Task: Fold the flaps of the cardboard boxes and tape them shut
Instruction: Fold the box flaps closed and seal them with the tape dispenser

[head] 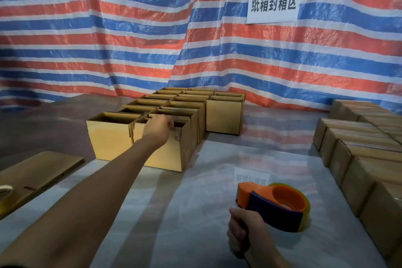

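Observation:
Several open cardboard boxes stand in rows on the table's far middle. My left hand (157, 126) reaches out to the nearest open box (165, 152) and grips its near top edge, fingers curled over the rim. My right hand (243, 230) holds the handle of an orange and blue tape dispenser (276, 204), which rests on the white table cover near the front. A second open box (108, 137) stands just left of the gripped one.
Taped-shut boxes (365, 159) are stacked along the right side. A flat cardboard sheet (37, 172) and a tape roll (5, 191) lie at the front left. A striped tarp (130, 28) with a white sign (274, 2) hangs behind the table (195, 213).

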